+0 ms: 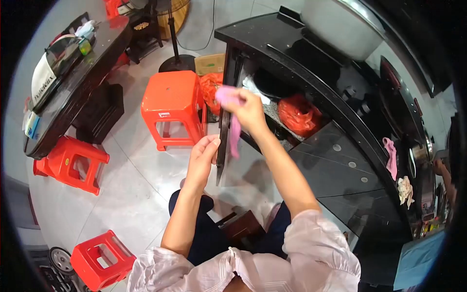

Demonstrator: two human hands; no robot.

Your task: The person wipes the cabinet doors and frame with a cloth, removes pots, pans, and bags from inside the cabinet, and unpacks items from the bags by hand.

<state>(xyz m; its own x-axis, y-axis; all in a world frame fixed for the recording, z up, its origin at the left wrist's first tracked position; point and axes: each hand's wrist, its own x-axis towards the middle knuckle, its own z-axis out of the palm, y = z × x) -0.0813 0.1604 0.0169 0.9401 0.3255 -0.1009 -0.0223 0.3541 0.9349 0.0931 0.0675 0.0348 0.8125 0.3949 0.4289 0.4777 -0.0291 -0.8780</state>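
A black cabinet door (222, 153) swings out from the counter and shows nearly edge-on. My left hand (203, 155) pinches its near edge between thumb and fingers. Higher up along the door, my right hand (251, 111) is closed around a pink cloth (235, 136). Part of the cloth is bunched over the door's top edge, and a strip hangs down below my fingers. Behind the door the cabinet is open, with a red plastic bag (299, 116) and a dark round pan-like thing inside.
Left of the door stands an orange-red stool (170, 95), with a cardboard box (210, 63) behind it. Other red stools (103, 260) are on the tiled floor. A large pot (343, 27), a second pink cloth (390, 158) and a crumpled rag (404, 191) sit on the black counter.
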